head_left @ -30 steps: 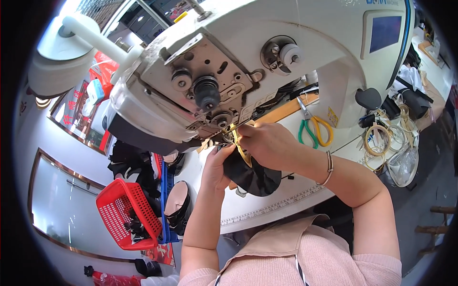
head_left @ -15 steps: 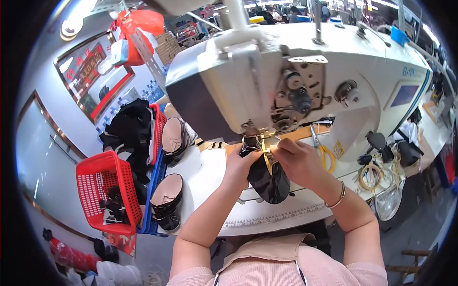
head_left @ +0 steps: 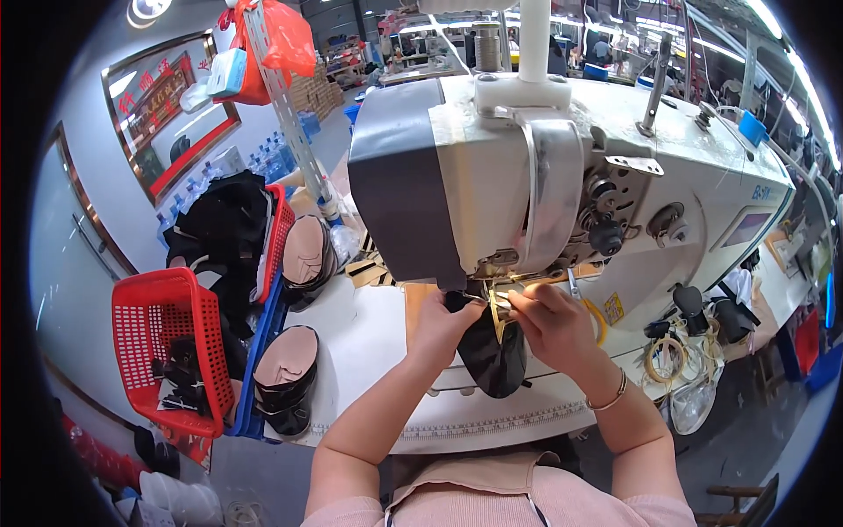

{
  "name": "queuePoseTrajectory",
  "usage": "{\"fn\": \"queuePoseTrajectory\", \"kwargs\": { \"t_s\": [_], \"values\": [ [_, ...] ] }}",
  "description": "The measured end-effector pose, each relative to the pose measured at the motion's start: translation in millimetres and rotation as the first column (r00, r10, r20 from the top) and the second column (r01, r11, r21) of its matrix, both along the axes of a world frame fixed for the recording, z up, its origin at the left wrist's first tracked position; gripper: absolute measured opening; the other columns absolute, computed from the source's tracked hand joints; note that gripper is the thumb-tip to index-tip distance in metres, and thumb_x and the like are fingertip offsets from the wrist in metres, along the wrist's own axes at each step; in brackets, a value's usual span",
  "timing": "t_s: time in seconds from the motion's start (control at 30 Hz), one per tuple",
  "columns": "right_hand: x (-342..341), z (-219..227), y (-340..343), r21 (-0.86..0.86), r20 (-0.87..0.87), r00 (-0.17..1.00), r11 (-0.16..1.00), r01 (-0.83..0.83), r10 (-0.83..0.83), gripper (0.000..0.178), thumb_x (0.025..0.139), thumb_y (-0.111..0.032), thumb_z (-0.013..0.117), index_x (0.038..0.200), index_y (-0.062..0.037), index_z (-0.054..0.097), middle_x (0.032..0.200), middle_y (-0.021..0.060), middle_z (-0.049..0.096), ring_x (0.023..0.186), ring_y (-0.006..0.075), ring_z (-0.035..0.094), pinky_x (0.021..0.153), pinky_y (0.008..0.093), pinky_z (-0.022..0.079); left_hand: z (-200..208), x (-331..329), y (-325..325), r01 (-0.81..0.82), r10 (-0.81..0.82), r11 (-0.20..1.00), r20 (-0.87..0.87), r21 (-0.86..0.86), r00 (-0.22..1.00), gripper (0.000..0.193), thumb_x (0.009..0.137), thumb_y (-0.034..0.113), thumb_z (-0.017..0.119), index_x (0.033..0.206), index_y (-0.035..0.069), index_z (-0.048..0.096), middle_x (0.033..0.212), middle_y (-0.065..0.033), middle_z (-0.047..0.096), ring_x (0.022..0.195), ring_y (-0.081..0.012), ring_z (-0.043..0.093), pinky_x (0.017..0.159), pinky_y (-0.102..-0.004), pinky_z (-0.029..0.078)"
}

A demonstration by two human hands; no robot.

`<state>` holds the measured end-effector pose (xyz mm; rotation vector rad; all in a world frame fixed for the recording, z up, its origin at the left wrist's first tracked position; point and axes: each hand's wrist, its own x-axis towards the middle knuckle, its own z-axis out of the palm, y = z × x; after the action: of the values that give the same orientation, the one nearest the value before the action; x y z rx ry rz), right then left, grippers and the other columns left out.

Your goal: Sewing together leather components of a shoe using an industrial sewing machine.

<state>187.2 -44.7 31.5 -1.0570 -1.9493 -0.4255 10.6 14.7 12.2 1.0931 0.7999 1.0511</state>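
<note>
One glossy black piece (head_left: 496,362) below a sewing machine's head (head_left: 487,176) — left hand (head_left: 442,327) and right hand (head_left: 558,323) on either side.

The black piece is at the machine's front, over the pale surface (head_left: 364,321), its rounded end toward the person. The left fingers are drawn narrow, pinching its upper edge; the right fingers are bunched beside a pointed gold-coloured part (head_left: 494,312) — what they grip, I cannot tell. Past the right hand show yellow-handled scissors (head_left: 601,323), partly hidden, and a tan ring (head_left: 665,359). To the left stand two stacks of pink-topped dark pieces (head_left: 288,358), near a blue tray (head_left: 248,369), with a red basket (head_left: 167,294) holding black scraps (head_left: 183,373) farther out.
</note>
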Motion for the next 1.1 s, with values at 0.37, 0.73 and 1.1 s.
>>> {"fn": "queuePoseTrajectory", "kwargs": {
  "t_s": [0.37, 0.73, 1.1],
  "values": [
    [9.7, -24.2, 15.5, 0.049, -0.445, 0.893, 0.997, -0.053, 0.069, 0.027, 0.073, -0.006, 0.070, 0.093, -0.0036, 0.051, 0.076, 0.0047, 0.041, 0.057, 0.0121, 0.038, 0.050, 0.0237, 0.032, -22.4, 6.9, -33.4, -0.135, 0.131, 0.989, 0.071, 0.055, 0.989, 0.030, 0.075, 0.011, 0.068, 0.100, 0.001, 0.055, 0.090, -0.0027, 0.060, 0.078, -0.0080, 0.055, 0.070, -0.0228, 0.045],
    [21.7, -15.0, -0.5, -0.502, -0.507, 0.856, 0.774, -0.387, 0.100, 0.018, 0.078, -0.016, 0.066, 0.089, -0.0022, 0.063, 0.070, -0.0004, 0.054, 0.059, 0.0068, 0.043, 0.053, 0.0215, 0.035, -27.8, 3.8, -54.8, 0.168, -0.091, 0.973, 0.409, -0.156, 0.908, 0.022, 0.084, 0.007, 0.060, 0.104, 0.001, 0.055, 0.098, -0.0072, 0.061, 0.086, -0.0145, 0.061, 0.077, -0.0281, 0.051],
    [21.2, -1.0, -14.6, -0.657, -0.644, 0.761, 0.570, -0.493, -0.083, 0.016, 0.078, -0.007, 0.067, 0.092, -0.0016, 0.062, 0.075, -0.0046, 0.058, 0.067, 0.0004, 0.049, 0.060, 0.0152, 0.041, -25.5, 6.4, -56.6, 0.124, -0.075, 0.985, 0.343, -0.123, 0.936, 0.026, 0.083, 0.008, 0.062, 0.106, 0.001, 0.055, 0.098, -0.0072, 0.061, 0.086, -0.0149, 0.061, 0.075, -0.0280, 0.051]
  ]
}}
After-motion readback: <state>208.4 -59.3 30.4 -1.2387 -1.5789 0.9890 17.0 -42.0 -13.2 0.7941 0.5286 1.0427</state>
